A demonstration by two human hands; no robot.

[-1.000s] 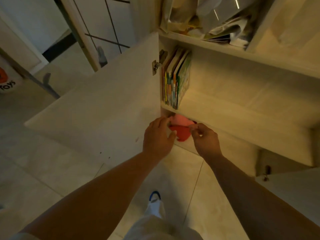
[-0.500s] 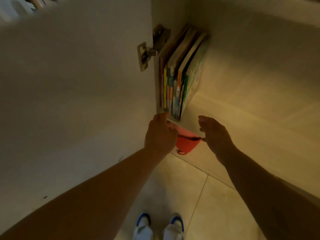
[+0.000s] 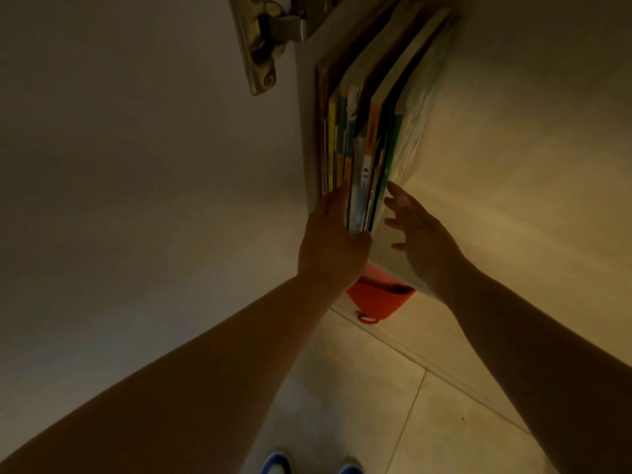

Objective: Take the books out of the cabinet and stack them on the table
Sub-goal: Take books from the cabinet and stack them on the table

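Observation:
Several thin picture books [image 3: 367,138] stand upright in a row at the left end of a cabinet shelf [image 3: 496,213], spines facing me. My left hand [image 3: 330,246] is at the lower front corner of the row, fingers slid in between spines and thumb under the bottom edge, gripping a bundle of them. My right hand [image 3: 419,241] hovers just right of the row with fingers spread and straight, fingertips near the outermost green-edged book; it holds nothing.
The open cabinet door [image 3: 136,165] fills the left side, its metal hinge [image 3: 263,39] at the top. A red pouch-like object [image 3: 379,297] sticks out from the compartment below the shelf. Tiled floor [image 3: 393,405] and my shoes [image 3: 275,465] lie beneath.
Both hands rose from the red object on the lower compartment to the row of books. The left hand took hold of the books' lower corner; the view moved closer to the shelf.

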